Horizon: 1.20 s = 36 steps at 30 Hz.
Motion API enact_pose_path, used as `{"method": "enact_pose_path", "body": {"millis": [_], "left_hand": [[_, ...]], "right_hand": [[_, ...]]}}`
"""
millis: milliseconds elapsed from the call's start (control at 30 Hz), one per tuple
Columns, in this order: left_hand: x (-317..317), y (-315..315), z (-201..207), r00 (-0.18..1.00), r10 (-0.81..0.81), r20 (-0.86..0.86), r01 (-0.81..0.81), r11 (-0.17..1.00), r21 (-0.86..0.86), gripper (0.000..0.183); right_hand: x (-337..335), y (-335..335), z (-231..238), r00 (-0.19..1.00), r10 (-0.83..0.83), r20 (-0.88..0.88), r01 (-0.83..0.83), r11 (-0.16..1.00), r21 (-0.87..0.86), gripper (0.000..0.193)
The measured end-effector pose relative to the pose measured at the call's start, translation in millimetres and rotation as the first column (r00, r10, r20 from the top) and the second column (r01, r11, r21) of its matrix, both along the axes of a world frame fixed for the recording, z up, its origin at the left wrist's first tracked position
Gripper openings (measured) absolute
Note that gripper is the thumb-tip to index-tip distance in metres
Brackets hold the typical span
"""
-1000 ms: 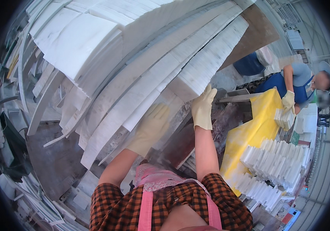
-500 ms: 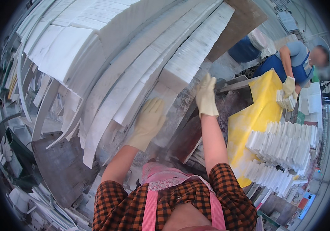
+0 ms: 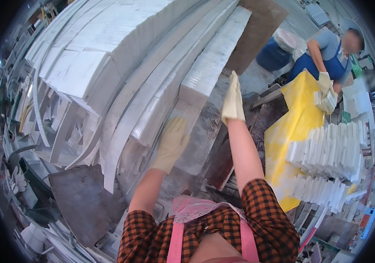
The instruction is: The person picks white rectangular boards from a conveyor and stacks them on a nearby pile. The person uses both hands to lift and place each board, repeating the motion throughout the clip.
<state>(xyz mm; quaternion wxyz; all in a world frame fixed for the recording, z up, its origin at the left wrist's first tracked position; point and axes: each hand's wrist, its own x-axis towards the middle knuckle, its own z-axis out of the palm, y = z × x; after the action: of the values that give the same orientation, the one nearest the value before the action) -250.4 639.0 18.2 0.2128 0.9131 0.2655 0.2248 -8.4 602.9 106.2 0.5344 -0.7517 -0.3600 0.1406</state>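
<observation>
My left hand (image 3: 171,144), in a cream rubber glove, is open at the near end of a row of white stone tiles (image 3: 218,50) standing on edge. Its fingers point away from me, along the pale end face (image 3: 191,103) of that row; I cannot tell whether they press on it. Farther right, my right hand (image 3: 233,98), gloved alike, is seen edge-on with its fingers stretched out straight and nothing visible in them. It hovers just right of the row, above a grey dusty surface (image 3: 205,131). Long curved-looking white stone strips (image 3: 152,83) lie left of the row.
At the right, a yellow sheet (image 3: 279,151) lies beside stacked white tiles (image 3: 325,149). Behind it a co-worker (image 3: 323,52) holds several small tiles. A blue barrel (image 3: 271,57) and brown board (image 3: 259,30) stand at the back; a dark panel (image 3: 84,201) leans at the near left.
The view has shifted a little. My right hand has turned edge-on and its fingers have straightened. My left hand stays by the end of the tile row.
</observation>
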Motion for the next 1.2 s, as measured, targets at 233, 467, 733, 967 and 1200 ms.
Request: {"method": "enact_pose_path", "body": {"millis": [233, 467, 733, 967, 1200], "left_hand": [[-1, 3, -21, 0.999, -0.021, 0.041, 0.018, 0.998, 0.066, 0.053], [17, -30, 13, 0.991, 0.095, -0.093, -0.065, 0.957, 0.283, 0.042], [124, -350, 68, 0.930, -0.177, 0.322, 0.110, 0.970, 0.214, 0.012], [162, -529, 17, 0.976, -0.201, 0.082, 0.177, 0.955, 0.240, 0.030], [166, -534, -15, 0.981, -0.158, -0.109, 0.170, 0.979, 0.111, 0.028]], "right_hand": [[-41, -239, 27, 0.945, 0.137, -0.298, -0.172, 0.981, -0.093, 0.046], [-63, -474, 55, 0.934, -0.346, -0.089, 0.326, 0.927, -0.184, 0.042], [24, -532, -18, 1.000, 0.008, -0.029, -0.010, 0.998, -0.064, 0.043], [26, -555, 6, 0.975, 0.221, 0.021, -0.219, 0.973, -0.069, 0.043], [28, -549, 7, 0.945, 0.322, 0.051, -0.316, 0.944, -0.094, 0.042]]}}
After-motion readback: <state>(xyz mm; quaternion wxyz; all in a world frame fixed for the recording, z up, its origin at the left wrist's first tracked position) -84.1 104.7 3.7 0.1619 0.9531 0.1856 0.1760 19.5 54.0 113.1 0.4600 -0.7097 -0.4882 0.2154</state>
